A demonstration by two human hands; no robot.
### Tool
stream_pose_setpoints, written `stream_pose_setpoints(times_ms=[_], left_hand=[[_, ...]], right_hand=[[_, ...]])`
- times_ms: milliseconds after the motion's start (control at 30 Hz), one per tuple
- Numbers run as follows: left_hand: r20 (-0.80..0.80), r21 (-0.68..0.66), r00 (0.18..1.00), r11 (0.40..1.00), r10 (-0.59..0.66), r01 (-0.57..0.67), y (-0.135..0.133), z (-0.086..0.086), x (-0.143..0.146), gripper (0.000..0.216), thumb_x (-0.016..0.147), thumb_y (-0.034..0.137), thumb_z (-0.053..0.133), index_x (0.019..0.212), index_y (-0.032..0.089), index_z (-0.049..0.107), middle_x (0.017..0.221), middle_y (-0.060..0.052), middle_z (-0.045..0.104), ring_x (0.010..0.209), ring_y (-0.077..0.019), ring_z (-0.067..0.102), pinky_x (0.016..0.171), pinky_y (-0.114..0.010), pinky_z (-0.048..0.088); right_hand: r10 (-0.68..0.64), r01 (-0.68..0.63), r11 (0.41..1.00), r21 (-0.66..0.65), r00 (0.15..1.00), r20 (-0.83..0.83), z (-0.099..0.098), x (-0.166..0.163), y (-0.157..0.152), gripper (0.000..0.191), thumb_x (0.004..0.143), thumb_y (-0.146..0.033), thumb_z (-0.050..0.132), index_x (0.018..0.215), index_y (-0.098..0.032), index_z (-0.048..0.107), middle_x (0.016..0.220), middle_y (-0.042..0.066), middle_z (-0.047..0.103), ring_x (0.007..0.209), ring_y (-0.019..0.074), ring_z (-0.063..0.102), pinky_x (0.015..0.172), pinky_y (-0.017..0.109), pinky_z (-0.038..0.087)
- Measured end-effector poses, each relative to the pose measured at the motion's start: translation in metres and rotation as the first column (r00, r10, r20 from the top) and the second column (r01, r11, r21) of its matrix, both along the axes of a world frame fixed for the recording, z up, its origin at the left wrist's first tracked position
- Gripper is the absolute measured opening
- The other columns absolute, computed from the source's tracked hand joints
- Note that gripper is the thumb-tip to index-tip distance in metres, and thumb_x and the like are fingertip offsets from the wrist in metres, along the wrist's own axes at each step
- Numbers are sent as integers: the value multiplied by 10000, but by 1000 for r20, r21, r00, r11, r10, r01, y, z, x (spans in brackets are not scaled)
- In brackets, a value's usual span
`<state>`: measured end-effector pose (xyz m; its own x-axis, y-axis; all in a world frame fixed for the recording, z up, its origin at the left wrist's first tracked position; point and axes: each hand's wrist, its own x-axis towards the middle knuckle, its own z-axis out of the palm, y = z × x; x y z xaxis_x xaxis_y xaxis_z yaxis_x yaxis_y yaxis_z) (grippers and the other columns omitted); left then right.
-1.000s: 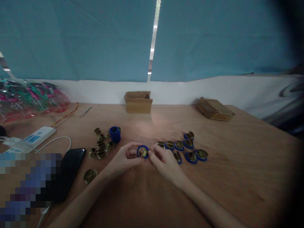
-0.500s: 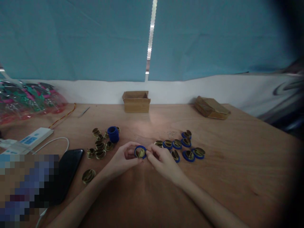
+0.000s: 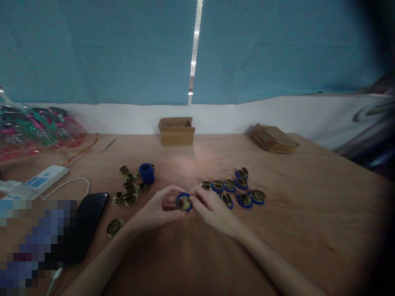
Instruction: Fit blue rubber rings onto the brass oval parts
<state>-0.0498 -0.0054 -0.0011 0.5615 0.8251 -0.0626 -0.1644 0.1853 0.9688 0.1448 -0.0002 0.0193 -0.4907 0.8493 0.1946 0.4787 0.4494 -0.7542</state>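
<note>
Between my two hands is a round gold-coloured metal piece with a blue ring around its rim, tilted toward me. My left hand grips its left side between thumb and fingers. On the right, my right hand pinches the edge with thumb and forefinger. Several gold metal pieces without rings lie to the left, near a stack of blue rings. To the right sit several gold pieces with blue rings, one partly behind my right hand.
A small open cardboard box stands at the back, and another brown box lies back right. On the left are a black phone, a white power strip with cables, tweezers and plastic-wrapped items.
The blue-ringed piece has shifted slightly right and turned a little in my fingers. Both hands keep their hold, and the pieces on the table stay in place.
</note>
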Motion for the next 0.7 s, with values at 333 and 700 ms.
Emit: stream_pose_setpoints(times_ms=[333,700], left_hand=[[-74,136,997,991,23,-13,-3,27,-1,235,885,264,528,1089,186,616,1074,-61,640,996,-168,599,860,-277,484],[-82,138,996,990,41,-29,0,12,0,264,890,315,517,1075,150,606,982,-66,636,850,-150,618,779,-295,519]], right_hand=[[-8,6,999,52,1000,23,6,4,0,176,913,-175,405,755,-188,479,684,-28,525,628,118,502,578,248,337],[-13,12,999,40,1000,19,-2,3,0,181,908,-185,419,732,-189,464,635,-44,478,580,103,457,544,237,302]])
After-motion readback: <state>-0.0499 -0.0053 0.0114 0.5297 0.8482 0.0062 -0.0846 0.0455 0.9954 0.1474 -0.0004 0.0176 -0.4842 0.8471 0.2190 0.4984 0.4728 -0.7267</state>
